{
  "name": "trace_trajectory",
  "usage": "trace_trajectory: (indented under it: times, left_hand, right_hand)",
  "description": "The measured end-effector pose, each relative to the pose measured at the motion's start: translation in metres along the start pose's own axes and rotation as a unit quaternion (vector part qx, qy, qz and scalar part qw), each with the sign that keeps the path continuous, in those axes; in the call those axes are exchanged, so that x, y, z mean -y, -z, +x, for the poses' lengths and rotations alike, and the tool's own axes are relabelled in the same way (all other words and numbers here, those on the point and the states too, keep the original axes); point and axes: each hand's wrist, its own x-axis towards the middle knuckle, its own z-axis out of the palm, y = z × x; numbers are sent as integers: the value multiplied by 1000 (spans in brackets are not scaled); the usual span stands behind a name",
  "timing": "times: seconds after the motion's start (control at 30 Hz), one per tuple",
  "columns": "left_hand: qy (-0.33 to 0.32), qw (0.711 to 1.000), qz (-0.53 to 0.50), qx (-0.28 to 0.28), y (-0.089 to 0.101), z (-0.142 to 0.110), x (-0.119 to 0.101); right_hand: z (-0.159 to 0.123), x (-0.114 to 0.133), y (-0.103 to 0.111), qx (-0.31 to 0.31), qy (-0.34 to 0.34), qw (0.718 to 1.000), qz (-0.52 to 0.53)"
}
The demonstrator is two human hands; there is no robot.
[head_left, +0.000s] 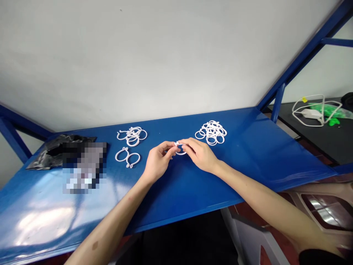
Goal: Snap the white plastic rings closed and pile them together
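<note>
Between both hands, just above the blue table, is a white plastic curtain ring point(181, 153). My left hand point(159, 159) pinches its left side near the small clasp, and my right hand point(200, 154) grips the right side. Fingers cover much of the ring, so I cannot tell whether its clasp is fastened. A heap of similar white rings point(211, 132) lies beyond my right hand. To the left of my left hand rests a smaller pile of rings point(132, 136), with two touching rings point(127, 157) in front of it.
A black plastic bag point(56, 151) and a blurred-out dark object point(85, 167) lie on the left of the blue table point(176, 198). Blue frame bars point(278, 103) rise at the right. Beyond, a black surface point(298, 136) carries a white cable point(317, 123) and green plastic point(328, 110).
</note>
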Motion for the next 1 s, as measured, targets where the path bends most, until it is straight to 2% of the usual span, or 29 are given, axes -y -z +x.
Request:
trace_trajectory:
  times: [0.13,0.37,0.47,0.6,0.67,0.77,0.83,0.93,1.0]
  left_hand:
    - [-6,1000,15,-5,-1,-2,-1]
    - [-49,989,135,-46,-8,-10,0]
    - [-83,978,185,-44,-7,-10,1]
    - [-115,964,240,-11,-5,-4,-1]
    - [-145,936,321,-5,0,0,-4]
    - [-167,876,451,-32,15,7,-6]
    - [-147,844,511,-69,30,12,-3]
    - [-80,797,583,-140,53,19,7]
    - [-45,776,612,-148,62,22,16]
  right_hand:
    - [0,-2,-1,-19,38,999,-10]
    - [-6,-7,-6,14,111,989,-92]
    - [-8,-9,-9,40,114,984,-129]
    - [-4,-6,-6,35,91,981,-170]
    - [1,-6,2,27,67,981,-180]
    - [8,-16,22,0,-4,982,-189]
    - [11,-27,38,-27,-64,975,-213]
    - [14,-45,59,-71,-145,954,-253]
    - [15,-53,68,-90,-178,943,-268]
